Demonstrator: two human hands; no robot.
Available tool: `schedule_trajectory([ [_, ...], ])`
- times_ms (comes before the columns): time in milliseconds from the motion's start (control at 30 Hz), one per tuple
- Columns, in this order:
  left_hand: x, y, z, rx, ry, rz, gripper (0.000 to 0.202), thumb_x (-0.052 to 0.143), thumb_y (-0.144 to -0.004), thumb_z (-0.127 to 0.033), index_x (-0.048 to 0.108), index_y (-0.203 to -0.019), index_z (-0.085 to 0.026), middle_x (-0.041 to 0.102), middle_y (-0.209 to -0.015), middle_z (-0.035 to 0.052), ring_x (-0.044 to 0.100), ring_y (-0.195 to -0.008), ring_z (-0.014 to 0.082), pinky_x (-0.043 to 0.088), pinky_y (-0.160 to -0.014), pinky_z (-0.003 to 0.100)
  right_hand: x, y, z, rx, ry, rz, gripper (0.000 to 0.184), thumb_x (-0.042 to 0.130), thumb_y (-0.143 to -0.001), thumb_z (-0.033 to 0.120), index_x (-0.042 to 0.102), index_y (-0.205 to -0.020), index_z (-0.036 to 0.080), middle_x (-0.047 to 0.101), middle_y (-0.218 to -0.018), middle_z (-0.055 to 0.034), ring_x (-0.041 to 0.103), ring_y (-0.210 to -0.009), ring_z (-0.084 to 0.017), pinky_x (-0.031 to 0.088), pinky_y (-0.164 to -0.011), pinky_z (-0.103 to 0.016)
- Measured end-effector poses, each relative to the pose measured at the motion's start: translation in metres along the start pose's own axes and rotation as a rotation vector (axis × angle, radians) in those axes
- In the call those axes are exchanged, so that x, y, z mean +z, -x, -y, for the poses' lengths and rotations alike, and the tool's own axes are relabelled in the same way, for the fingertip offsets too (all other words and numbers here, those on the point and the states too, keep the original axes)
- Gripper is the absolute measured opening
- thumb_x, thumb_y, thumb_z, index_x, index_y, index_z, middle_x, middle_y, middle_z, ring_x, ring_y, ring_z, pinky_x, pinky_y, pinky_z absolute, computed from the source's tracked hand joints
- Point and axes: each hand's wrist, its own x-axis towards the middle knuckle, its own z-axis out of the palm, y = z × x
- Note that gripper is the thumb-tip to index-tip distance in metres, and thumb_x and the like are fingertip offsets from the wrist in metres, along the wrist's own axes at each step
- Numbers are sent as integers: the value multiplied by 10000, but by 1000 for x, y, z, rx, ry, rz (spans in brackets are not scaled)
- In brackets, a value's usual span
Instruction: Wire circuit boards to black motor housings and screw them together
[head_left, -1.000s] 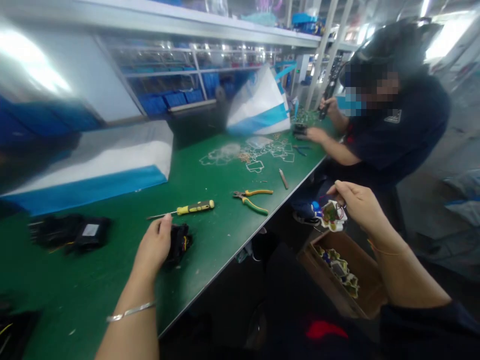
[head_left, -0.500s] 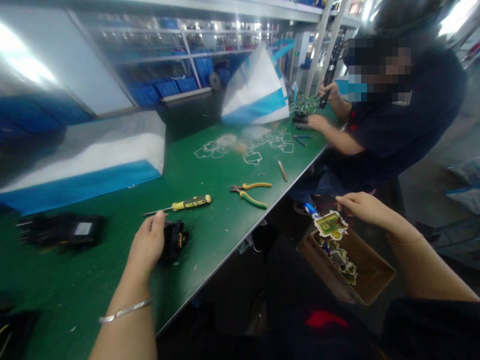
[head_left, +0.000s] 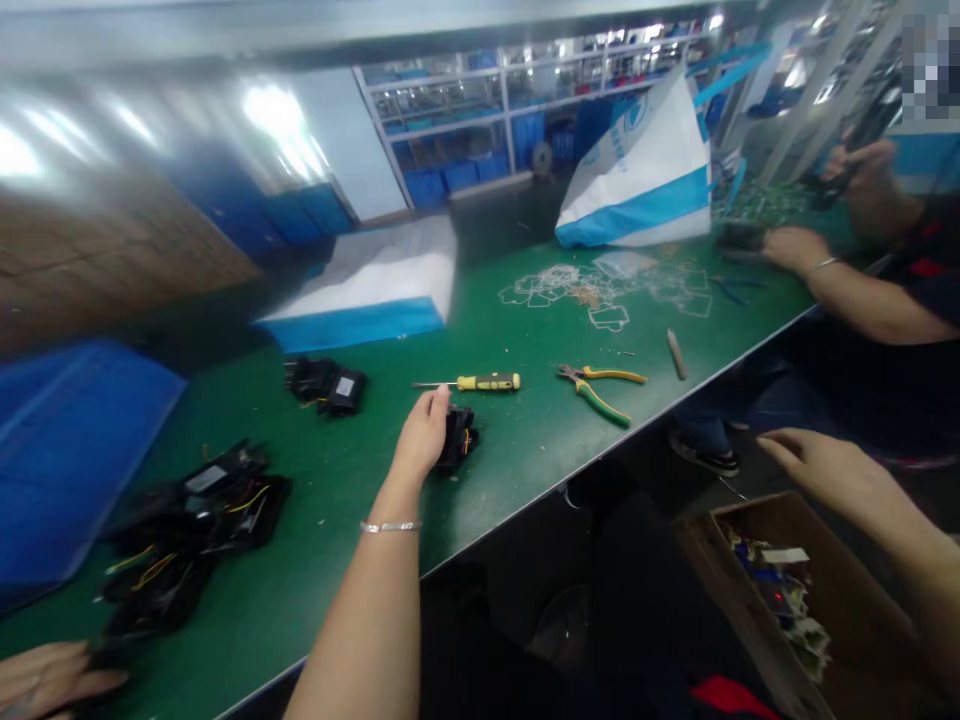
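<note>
Your left hand (head_left: 425,436) rests on the green surface (head_left: 525,450), fingers curled around a small black part (head_left: 459,440) with coloured wires, gripping it from the left side. Your right hand (head_left: 814,465) hangs off the surface edge, released, fingers loose and spread, holding nothing, just above a brown cardboard box (head_left: 840,600) on the floor (circuit board scraps lie inside). A yellow-handled screwdriver (head_left: 472,382) lies just beyond the black part, near your fingertips but apart. Yellow-green pliers (head_left: 600,385) sit to its right. More black parts (head_left: 326,383) lie further left, and a pile of them (head_left: 195,520) sits at the near left. A white-and-blue bag (head_left: 645,180) stands at the back. A co-worker's hand (head_left: 787,245) works at the far right.
</note>
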Motion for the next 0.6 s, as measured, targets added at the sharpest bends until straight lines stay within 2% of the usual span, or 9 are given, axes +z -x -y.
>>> schedule_trajectory([
  [33,0,1,0,1,8,-1,623,230,-877,-629,620,-1040,-171,654,-1034,97,582,-951,239,414,-889,347,-1,-6,24,-78,-2,107,252,607,-791,452,722,-843,233,707,-835,-138,657,-690,-272,437,-618,-377],
  [100,-2,3,-1,0,35,-2,618,242,-875,-631,623,-1042,-175,654,-1047,97,580,-974,241,408,-906,350,-2,-15,78,-198,-59,78,281,534,-848,437,689,-933,218,690,-977,-126,649,-843,-283,454,-761,-405],
  [167,-4,5,0,8,94,3,631,234,-875,-635,626,-1060,-176,652,-1059,97,577,-994,237,403,-926,351,3,-24,134,-338,-206,28,268,495,-878,410,666,-946,215,669,-1028,-89,624,-939,-254,452,-854,-390],
  [233,-7,9,2,9,199,25,668,192,-878,-642,622,-1105,-184,661,-1035,87,587,-980,221,410,-931,344,18,-32,186,-446,-322,113,262,454,-905,375,633,-1022,226,647,-1080,-67,617,-940,-220,483,-816,-356],
  [333,-12,16,7,-50,384,64,749,106,-866,-669,604,-1175,-202,678,-968,68,610,-919,195,436,-907,340,54,-45,253,-635,-303,155,322,487,-891,339,578,-1156,182,588,-1198,-106,528,-1124,-247,422,-963,-386],
  [400,-16,21,12,-94,461,66,792,75,-854,-686,618,-1165,-202,683,-957,66,617,-898,187,447,-889,334,80,-53,289,-690,-238,139,417,513,-877,336,525,-1243,137,509,-1307,-147,435,-1228,-278,351,-1035,-417],
  [467,-20,25,16,-122,485,60,820,59,-847,-694,656,-1103,-193,690,-933,64,619,-871,182,457,-862,318,103,-58,318,-673,-198,150,497,534,-866,341,469,-1306,120,434,-1380,-165,378,-1267,-300,330,-1043,-435],
  [533,-24,29,19,-140,474,55,838,46,-847,-691,689,-1023,-183,696,-866,58,618,-817,175,467,-815,297,119,-61,338,-634,-197,179,521,549,-858,335,447,-1320,117,453,-1353,-182,386,-1246,-319,341,-1016,-453],
  [600,-28,32,20,-139,451,41,848,30,-852,-679,706,-957,-177,691,-781,50,608,-742,164,470,-756,279,127,-62,347,-598,-216,200,453,549,-857,317,497,-1255,107,522,-1248,-202,427,-1193,-339,358,-977,-472],
])
